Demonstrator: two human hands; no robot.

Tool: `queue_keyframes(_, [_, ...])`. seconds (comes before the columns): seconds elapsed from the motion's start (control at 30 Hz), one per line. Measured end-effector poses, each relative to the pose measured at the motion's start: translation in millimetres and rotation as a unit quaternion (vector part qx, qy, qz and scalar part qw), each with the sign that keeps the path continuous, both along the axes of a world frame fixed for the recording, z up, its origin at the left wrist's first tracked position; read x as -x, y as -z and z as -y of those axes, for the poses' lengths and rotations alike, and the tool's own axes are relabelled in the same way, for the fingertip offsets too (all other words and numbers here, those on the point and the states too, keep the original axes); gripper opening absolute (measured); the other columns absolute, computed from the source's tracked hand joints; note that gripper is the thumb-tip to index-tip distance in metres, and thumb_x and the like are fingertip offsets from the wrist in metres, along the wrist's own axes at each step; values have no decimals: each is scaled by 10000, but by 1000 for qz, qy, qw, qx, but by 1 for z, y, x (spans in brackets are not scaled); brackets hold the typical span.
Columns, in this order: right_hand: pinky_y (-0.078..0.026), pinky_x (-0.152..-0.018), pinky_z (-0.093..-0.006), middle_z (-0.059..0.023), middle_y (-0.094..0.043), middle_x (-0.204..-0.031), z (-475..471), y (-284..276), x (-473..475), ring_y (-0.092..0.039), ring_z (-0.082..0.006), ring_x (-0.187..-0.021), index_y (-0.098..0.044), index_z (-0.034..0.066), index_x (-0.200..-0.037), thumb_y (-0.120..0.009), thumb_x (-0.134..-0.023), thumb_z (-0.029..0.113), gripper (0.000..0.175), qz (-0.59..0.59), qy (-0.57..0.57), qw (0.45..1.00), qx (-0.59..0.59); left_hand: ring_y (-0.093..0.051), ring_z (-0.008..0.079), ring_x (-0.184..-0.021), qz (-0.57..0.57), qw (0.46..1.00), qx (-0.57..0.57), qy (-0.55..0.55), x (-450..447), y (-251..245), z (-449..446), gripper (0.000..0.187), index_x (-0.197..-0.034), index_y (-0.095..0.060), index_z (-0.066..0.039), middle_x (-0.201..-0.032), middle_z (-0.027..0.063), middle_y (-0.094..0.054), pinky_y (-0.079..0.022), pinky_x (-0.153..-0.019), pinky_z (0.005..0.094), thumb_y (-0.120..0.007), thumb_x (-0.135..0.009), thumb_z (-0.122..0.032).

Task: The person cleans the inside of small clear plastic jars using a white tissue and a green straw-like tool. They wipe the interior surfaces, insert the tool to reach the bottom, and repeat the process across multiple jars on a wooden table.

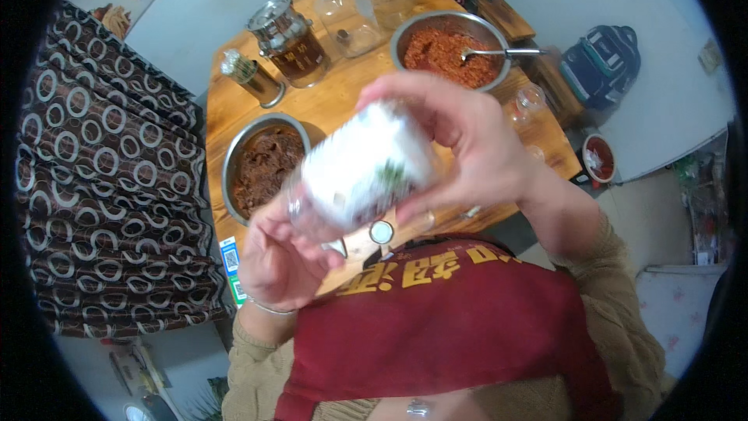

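Observation:
Raised over the near part of the wooden table, a clear jar with a white printed label (356, 166) lies tilted between both hands, blurred by motion. My left hand (286, 257) supports its lower-left end, palm up. My right hand (467, 134) grips the opposite end, thumb and fingers around it. Beyond the jar on the left is a steel bowl of dark brown food (269, 158). Farther back on the right, a steel bowl of red chopped food (447, 49) holds a metal spoon (497, 52). A small round lid-like piece (381, 232) lies beneath the jar.
On the wooden table (350, 96) stand a metal holder of wrapped sticks (257, 82), a large jar of brown liquid (292, 49), clear glass jars (350, 23) and a small open jar (529, 102). A bin (599, 158) stands beyond the right edge.

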State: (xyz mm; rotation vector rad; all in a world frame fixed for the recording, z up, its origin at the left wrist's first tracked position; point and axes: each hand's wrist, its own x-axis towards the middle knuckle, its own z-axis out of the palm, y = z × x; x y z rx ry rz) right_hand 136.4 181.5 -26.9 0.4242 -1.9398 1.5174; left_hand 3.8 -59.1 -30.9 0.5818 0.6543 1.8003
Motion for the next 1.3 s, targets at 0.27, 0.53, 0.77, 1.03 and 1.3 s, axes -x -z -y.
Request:
queue_keyframes(0.27, [-495, -1058, -427, -122, -596, -1316, -72, 82, -93, -578, -259, -1235, -456, 22, -1407, -838, -774, 167, 754, 10, 32, 895, 445, -703, 259, -974, -465, 851, 229, -80, -21, 99, -91, 207, -1068, -682, 14, -1049, 153, -720, -567, -786, 322, -645, -947, -149])
queue_keyframes(0.53, [-422, -1116, -487, -168, -546, -1387, -66, 135, -173, -537, -318, -1296, -382, -14, -1440, -797, -783, 115, 788, 18, 112, 831, 544, -673, 370, -865, -812, 549, 173, 99, -125, 305, -184, 307, -1065, -638, 0, -903, 201, -690, -541, -841, 444, -666, -897, -255])
queue_keyframes(0.77, [-463, -1051, -364, -116, -584, -1306, -57, 129, -188, -583, -212, -1210, -394, 0, -1439, -854, -674, 20, 893, 56, 160, 847, 504, -636, 407, -987, -806, 497, 244, 210, -140, 327, -208, 201, -1093, -531, 24, -1026, 235, -637, -556, -832, 466, -497, -931, -90])
queue_keyframes(1.03, [-387, -1141, -417, -69, -586, -1349, -72, 143, -190, -513, -233, -1318, -392, 68, -1469, -892, -715, 291, 932, 36, 91, 793, 602, -656, 357, -734, -715, 625, 242, -200, -62, 174, -96, 202, -1090, -628, -41, -824, 199, -640, -504, -623, 404, -643, -890, -15])
queue_keyframes(1.3, [-444, -1107, -454, -148, -575, -1342, -58, 131, -141, -539, -297, -1292, -333, 40, -1489, -907, -689, 338, 1029, 53, -61, 844, 530, -552, 185, -584, -867, 416, -1, -273, -55, -5, -40, 344, -1069, -717, 6, -737, 82, -610, -397, -499, 303, -749, -732, 61])
